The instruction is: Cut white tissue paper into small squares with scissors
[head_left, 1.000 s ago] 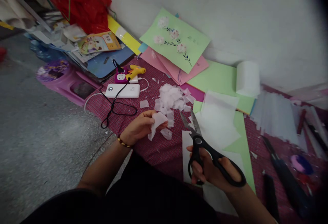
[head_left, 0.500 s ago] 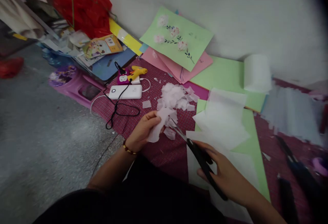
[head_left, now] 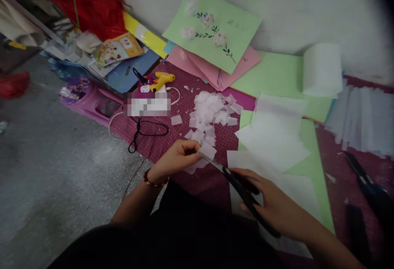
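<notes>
My left hand [head_left: 178, 157] pinches a piece of thin white paper [head_left: 207, 151] near the table's front edge. My right hand [head_left: 265, 197] grips black-handled scissors [head_left: 238, 186], fingers in the handles. The blades lie at the paper, close to my left fingertips, and look nearly closed. Just beyond my left hand is a loose pile of small cut white paper pieces [head_left: 209, 106]. One single piece [head_left: 176, 120] lies apart to its left. Larger white paper sheets [head_left: 273, 137] rest on green paper beside my right hand.
A yellow glue gun [head_left: 162, 81] and a blurred-out white box with cables [head_left: 147, 105] sit at the left. Behind is a green card with paper flowers [head_left: 212, 28]. White paper strips [head_left: 363, 117] and a second pair of scissors [head_left: 358, 168] lie at the right.
The scissor blades have closed at the paper in my left hand, which has turned so the back of the hand faces up more. The camera view has shifted slightly.
</notes>
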### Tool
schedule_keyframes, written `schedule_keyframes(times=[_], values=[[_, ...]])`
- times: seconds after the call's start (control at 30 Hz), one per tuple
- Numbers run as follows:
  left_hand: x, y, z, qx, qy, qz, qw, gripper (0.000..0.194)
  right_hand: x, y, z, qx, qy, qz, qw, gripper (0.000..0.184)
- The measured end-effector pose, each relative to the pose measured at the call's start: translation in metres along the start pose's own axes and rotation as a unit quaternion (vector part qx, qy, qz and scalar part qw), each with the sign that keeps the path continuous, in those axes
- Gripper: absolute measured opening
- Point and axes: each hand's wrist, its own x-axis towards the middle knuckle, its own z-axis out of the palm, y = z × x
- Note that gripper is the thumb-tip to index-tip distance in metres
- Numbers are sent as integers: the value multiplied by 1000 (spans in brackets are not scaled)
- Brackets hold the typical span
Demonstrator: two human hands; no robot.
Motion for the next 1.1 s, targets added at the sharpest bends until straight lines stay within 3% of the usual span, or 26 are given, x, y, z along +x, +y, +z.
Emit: schedule_keyframes(times=[0.23,0.4,0.57,0.67,0.93,1.1], values=[[2,2,4,-5,34,-46,998,10,5,5,6,-37,51,-20,998,56],[7,-2,7,-60,66,-51,995,17,8,20,9,-44,82,-32,995,49],[4,-13,4,-156,3,-73,985,23,10,22,6,-1,76,-8,997,40],[1,-20,2,-177,10,-90,980,24,10,18,3,33,52,9,998,38],[6,-14,0,-247,118,5,962,24,-4,14,-11,42,16,-7,999,63],[9,-4,4,-174,75,15,982,18,-1,9,-9,33,-9,-17,999,60]])
